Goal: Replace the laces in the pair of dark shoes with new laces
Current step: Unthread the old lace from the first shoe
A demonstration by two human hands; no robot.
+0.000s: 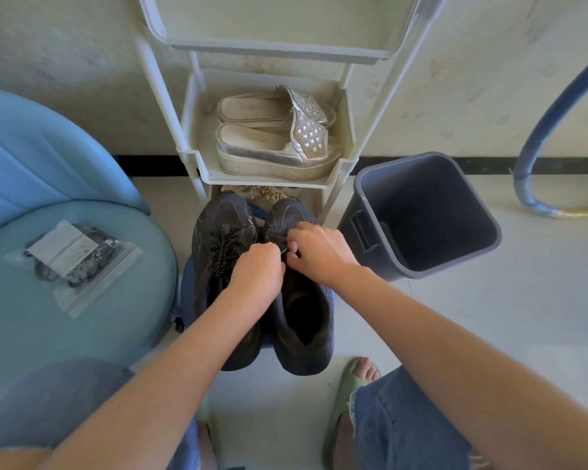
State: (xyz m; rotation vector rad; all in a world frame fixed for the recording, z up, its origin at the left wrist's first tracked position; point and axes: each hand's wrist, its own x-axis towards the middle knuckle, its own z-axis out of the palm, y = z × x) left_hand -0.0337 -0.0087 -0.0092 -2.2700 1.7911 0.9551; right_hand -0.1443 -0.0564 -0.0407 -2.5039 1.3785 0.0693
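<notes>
Head view: the dark shoes (pixel 262 300) stand side by side just in front of the white rack (pixel 197 161), and the left shoe (pixel 218 239) is fully laced. Both hands work at the eyelets of the right shoe (pixel 302 310). The right hand (pixel 316 252) pinches its lace (pixel 285 251). The left hand (pixel 257 266) is curled, and what it holds is hidden. The sound way is probably to loosen one crossing at a time. The bagged new laces (pixel 72 262) lie well left of the rack.

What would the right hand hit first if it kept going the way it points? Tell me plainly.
Most likely the left hand. The right hand points leftward over the dark shoe, its fingertips close beside the left knuckles; one view leaves depth unclear.
</notes>
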